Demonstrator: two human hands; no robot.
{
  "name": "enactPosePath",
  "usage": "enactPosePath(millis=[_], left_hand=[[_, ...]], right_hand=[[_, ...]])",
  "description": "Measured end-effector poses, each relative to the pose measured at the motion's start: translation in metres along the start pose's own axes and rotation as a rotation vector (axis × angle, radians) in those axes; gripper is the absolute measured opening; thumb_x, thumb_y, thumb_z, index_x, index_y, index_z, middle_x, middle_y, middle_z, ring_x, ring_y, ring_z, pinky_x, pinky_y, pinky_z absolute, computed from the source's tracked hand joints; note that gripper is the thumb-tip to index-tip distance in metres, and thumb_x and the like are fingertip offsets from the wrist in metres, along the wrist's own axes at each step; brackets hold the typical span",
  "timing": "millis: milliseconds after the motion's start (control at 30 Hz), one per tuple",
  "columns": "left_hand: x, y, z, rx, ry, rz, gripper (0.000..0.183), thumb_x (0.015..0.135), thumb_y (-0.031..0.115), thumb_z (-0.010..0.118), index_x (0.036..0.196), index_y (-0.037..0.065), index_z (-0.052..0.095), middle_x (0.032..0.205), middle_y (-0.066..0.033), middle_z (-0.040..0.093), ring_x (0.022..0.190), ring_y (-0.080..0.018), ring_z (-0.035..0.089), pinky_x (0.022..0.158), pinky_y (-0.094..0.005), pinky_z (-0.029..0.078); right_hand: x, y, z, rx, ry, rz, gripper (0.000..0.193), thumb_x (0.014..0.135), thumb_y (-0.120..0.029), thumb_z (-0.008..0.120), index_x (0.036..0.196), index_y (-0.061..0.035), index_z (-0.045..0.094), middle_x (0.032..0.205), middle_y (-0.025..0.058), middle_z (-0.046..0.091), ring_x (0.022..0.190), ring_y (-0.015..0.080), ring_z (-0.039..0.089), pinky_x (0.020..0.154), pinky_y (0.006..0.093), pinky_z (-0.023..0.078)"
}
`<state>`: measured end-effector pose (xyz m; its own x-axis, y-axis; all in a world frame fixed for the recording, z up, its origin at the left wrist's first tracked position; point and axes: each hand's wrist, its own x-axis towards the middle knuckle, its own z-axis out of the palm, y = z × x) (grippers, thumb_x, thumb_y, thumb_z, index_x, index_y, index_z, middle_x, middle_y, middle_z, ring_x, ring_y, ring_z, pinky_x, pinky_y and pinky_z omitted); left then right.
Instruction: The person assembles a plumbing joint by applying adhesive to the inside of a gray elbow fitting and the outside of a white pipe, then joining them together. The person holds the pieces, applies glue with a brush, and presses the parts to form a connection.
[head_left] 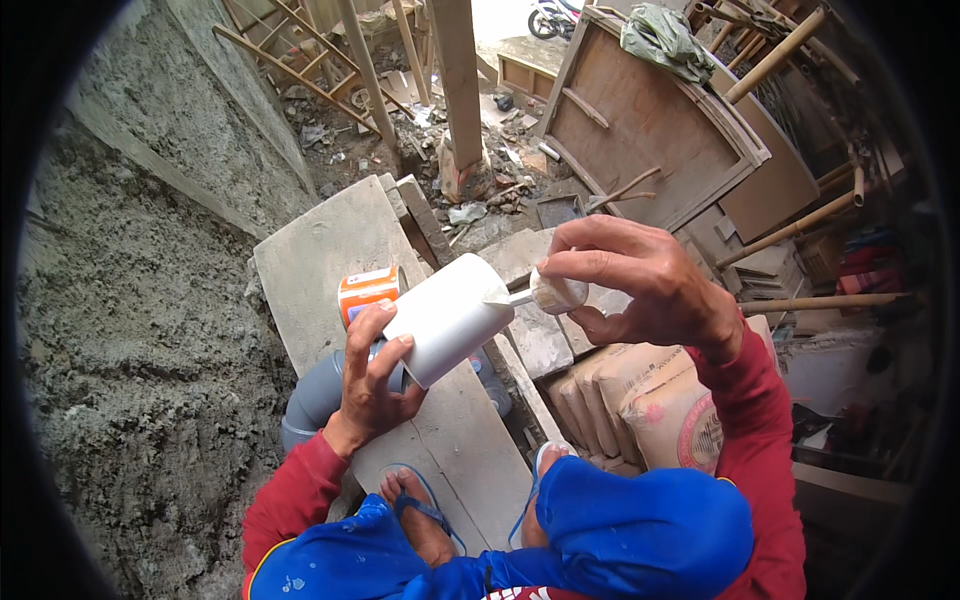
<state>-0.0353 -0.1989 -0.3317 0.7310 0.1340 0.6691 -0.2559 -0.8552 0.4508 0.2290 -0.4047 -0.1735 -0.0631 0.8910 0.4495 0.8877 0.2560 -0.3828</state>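
Note:
My left hand (375,385) grips a short white plastic pipe (450,318), fingers and thumb around its lower left end. Between the fingertips of my right hand (640,275) is a round, whitish, stained cap (558,290). A thin light rod runs from this cap to the pipe's right end and appears to touch the rim; its tip is hidden. Just behind the left hand sits a grey pipe elbow (318,395), partly covered; whether it joins the white pipe I cannot tell. An orange and white can (370,290) rests beyond the pipe on a board.
Dusty boards (325,250) lie under the work and my sandalled feet. Stacked paper sacks (650,400) are to the right. A rough wall (140,300) rises at left. Farther off stand a wooden post (458,90), a tilted wooden panel (650,130), bamboo poles and rubble.

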Motion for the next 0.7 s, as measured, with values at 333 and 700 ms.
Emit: enactPosePath(millis=[333, 700], left_hand=[[0.009, 0.013, -0.001, -0.036, 0.014, -0.047, 0.088, 0.063, 0.001, 0.086, 0.140, 0.011, 0.043, 0.143, -0.0250, 0.046, 0.133, -0.0445, 0.052, 0.109, -0.0561, 0.048], [0.012, 0.012, 0.000, -0.104, 0.017, -0.164, 0.089, 0.064, -0.001, 0.085, 0.142, 0.009, 0.041, 0.140, -0.0240, 0.047, 0.133, -0.0426, 0.053, 0.109, -0.0517, 0.049]], right_hand=[[0.008, 0.024, 0.008, -0.038, 0.118, -0.035, 0.052, 0.071, -0.004, 0.083, 0.121, -0.0057, 0.068, 0.115, 0.0137, 0.068, 0.100, 0.0312, 0.071, 0.084, 0.0396, 0.061], [0.011, 0.009, -0.006, -0.085, 0.188, -0.039, 0.045, 0.071, 0.000, 0.083, 0.114, -0.0064, 0.071, 0.108, 0.0114, 0.069, 0.095, 0.0283, 0.072, 0.081, 0.0369, 0.062]])
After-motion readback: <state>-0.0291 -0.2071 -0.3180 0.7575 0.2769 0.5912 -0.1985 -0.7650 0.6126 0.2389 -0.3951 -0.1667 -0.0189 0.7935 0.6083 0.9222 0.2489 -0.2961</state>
